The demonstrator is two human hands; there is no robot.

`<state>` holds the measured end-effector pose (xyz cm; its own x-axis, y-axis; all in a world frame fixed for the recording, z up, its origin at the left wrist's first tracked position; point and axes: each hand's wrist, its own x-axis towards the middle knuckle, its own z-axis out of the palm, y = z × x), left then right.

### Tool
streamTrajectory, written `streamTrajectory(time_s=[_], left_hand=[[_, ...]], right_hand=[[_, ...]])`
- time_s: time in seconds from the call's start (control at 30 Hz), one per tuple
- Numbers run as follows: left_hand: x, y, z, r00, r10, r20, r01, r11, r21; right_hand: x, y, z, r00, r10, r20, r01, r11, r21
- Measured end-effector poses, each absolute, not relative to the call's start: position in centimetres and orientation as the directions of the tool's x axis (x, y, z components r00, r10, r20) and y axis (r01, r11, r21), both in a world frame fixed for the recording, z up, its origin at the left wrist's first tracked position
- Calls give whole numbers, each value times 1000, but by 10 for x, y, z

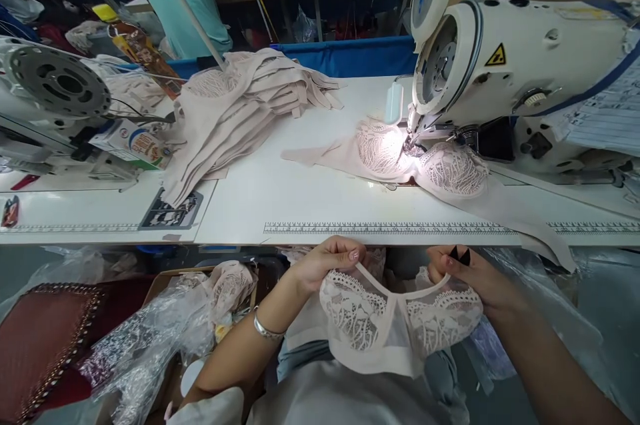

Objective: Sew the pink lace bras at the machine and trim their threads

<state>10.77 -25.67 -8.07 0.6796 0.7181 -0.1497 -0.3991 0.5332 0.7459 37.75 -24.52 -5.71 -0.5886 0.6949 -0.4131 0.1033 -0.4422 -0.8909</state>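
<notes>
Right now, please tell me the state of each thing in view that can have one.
Lace bra piece: held spread open
Left hand: pinching one side
Right hand: pinching the other side
Bra at the needle: spread open
Sewing machine with warning triangle: light on
Bra pile: layered
Bottle: yellow cap on, tilted

A pale-pink bra pc. (397, 330) hangs outstretched at approx. 5 o'clock in view, its top trim (374, 280) dipping at ctr., sheer lace-patterned cups (357, 313) w/ scalloped edges at 9 and 3 o'clock, plain band (367, 359) curving along 6 o'clock.
</notes>
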Motion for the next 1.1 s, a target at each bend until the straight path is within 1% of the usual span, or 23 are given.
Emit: streamTrajectory(time_s=[0.2, 0.33, 0.47, 0.63, 0.7, 0.77, 0.83, 0.9, 0.93, 1.0, 1.07, 1.1], left_hand=[[108, -256, -81, 680, 718, -152, -381, 522, 763], [106, -254, -79, 670, 723, -169, -327, 491, 807], [103, -252, -76, 663, 735, -143, -308, 442, 842], [102, -252, -75, 675, 725, -137, -329, 461, 824], [102, -253, -76, 677, 721, -146, -333, 478, 813], [104, -253, -75, 674, 722, -155, -334, 485, 808], [107, -252, -72, 677, 720, -154, -329, 483, 812], [111, -252, -70, 695, 705, -139, -317, 475, 821], [113, -252, -69, 708, 693, -132, -309, 472, 826], [117, -251, -68, 734, 668, -120, -293, 471, 832], [119, -251, -67, 750, 654, -103, -299, 473, 829], [119, -251, -67, 752, 653, -88, -313, 472, 824]], right_hand=[[377, -248, -53, -570, 713, -408, 89, -441, -893], [379, -249, -52, -584, 722, -372, 28, -440, -898], [379, -251, -51, -591, 723, -358, -4, -447, -895], [380, -252, -50, -592, 722, -358, 4, -442, -897], [382, -251, -49, -595, 723, -351, 28, -417, -908], [386, -248, -48, -611, 718, -333, 122, -331, -936], [387, -246, -47, -644, 698, -313, 265, -180, -947], [383, -247, -46, -685, 666, -296, 385, -14, -923], [379, -248, -46, -707, 649, -281, 416, 60, -907], [368, -251, -45, -754, 615, -229, 428, 197, -882], [358, -255, -46, -794, 593, -134, 375, 303, -876], [354, -256, -47, -808, 583, -85, 332, 331, -884]])
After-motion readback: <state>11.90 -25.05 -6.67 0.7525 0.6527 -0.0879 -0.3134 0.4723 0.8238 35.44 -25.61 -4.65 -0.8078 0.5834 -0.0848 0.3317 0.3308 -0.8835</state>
